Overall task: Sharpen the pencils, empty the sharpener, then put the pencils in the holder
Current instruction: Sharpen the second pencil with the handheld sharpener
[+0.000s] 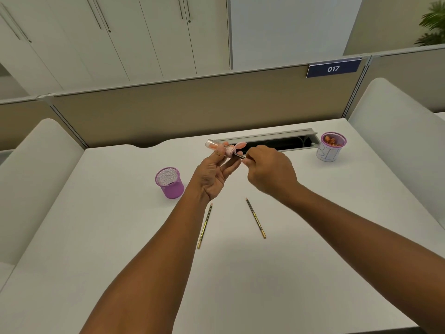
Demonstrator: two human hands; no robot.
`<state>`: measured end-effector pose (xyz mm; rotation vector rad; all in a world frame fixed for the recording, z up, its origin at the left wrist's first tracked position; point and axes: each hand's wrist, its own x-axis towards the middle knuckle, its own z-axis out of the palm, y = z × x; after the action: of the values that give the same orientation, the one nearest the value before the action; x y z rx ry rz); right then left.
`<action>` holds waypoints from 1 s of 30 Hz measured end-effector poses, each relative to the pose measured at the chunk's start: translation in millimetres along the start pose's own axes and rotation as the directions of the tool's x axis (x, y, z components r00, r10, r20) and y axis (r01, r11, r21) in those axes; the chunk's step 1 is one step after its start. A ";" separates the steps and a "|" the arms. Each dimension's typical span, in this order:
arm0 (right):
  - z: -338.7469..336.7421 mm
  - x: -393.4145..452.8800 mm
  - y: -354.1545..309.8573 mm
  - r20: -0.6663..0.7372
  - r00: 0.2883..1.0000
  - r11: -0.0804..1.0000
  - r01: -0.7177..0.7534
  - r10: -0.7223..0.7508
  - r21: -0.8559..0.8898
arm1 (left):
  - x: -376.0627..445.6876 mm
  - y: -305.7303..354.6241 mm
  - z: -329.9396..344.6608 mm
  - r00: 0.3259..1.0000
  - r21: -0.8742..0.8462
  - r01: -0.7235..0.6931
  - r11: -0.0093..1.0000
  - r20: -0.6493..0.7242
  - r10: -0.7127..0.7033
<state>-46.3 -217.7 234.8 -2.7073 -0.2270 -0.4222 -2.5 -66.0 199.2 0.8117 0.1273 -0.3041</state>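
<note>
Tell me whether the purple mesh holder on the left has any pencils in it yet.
Empty. The purple mesh holder stands upright, its open mouth showing only bare mesh; two pencils lie on the desk.

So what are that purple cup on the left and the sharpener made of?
The purple cup looks like painted metal mesh: its wall shows a fine grid you can see through. The sharpener seems to be plastic, with a clear glossy tube showing shavings inside and an opaque pink cap.
</note>
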 end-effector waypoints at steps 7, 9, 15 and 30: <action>2.7 4.4 -6.0 0.036 0.995 0.995 -0.086 0.088 -0.054 | 2.1 2.1 2.2 1.000 -0.003 -0.003 1.000 0.004 0.003; -3.9 13.2 -10.1 0.221 0.941 0.946 -0.290 0.255 0.146 | 0.1 3.9 0.8 0.998 0.004 0.001 1.000 0.055 -0.002; -24.6 28.3 3.6 0.872 0.459 0.109 -0.888 0.169 0.447 | -2.4 8.4 -7.9 0.988 0.013 0.024 1.000 0.155 -0.025; 7.1 4.2 10.0 0.413 0.868 0.784 -0.452 0.277 0.425 | 5.9 -1.3 -11.5 0.997 -0.072 0.006 0.997 -0.072 -0.012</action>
<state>-38.4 -223.5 226.4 -2.1928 0.1035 0.1979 2.8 -59.7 189.1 0.7518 0.2088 -0.2772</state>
